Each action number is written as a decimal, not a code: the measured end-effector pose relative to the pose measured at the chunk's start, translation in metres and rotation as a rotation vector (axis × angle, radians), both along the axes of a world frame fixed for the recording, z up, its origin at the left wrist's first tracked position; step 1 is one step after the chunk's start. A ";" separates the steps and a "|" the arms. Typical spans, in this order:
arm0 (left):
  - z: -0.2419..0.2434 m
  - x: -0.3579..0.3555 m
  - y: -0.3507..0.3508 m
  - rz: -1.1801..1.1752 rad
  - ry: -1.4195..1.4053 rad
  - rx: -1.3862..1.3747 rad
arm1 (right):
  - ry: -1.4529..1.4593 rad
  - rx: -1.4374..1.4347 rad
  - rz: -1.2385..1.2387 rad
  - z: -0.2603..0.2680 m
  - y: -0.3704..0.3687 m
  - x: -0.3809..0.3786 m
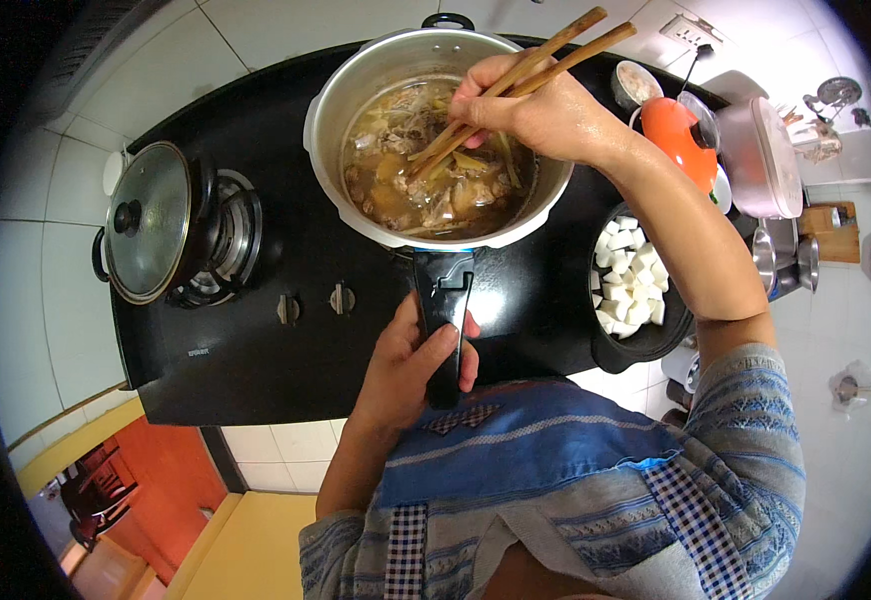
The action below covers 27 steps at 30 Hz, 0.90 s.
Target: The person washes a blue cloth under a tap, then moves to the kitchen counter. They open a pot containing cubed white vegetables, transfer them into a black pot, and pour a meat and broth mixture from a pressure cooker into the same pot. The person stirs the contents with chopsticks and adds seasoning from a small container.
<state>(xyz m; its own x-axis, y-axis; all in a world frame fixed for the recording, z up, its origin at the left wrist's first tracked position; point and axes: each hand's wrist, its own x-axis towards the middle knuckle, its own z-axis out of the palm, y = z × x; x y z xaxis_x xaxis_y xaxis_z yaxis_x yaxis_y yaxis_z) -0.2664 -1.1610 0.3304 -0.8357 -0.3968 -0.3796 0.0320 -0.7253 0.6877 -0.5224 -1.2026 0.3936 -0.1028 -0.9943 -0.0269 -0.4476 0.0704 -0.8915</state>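
Observation:
My left hand [420, 360] grips the black handle [443, 300] of a deep metal pressure cooker pot [323, 142] on the black stovetop. In the pot is a brown broth [443, 191] with chunks of meat and yellowish strips. Above the pot's right side, my right hand [522, 101] holds a pair of wooden chopsticks [555, 56], their lower ends dipped in the broth. To the right of the pot, a black bowl [608, 356] holds white cubes [630, 277] of a cut vegetable, near my right forearm.
A lidded pan [149, 223] sits by the left burner [237, 232], with two knobs [342, 298] nearer the middle. At the right stand a small bowl [634, 84], an orange kettle-like object [675, 142] and a pink container [769, 157]. A tiled wall [293, 34] runs behind.

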 end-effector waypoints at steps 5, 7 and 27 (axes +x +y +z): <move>-0.002 0.000 0.000 0.011 0.052 -0.009 | 0.016 -0.003 0.027 -0.001 -0.003 0.005; -0.001 0.000 0.001 0.012 0.043 -0.013 | 0.072 0.003 0.016 -0.005 -0.006 0.008; -0.001 -0.001 0.002 0.013 0.007 -0.047 | -0.183 0.022 -0.062 0.018 0.020 -0.017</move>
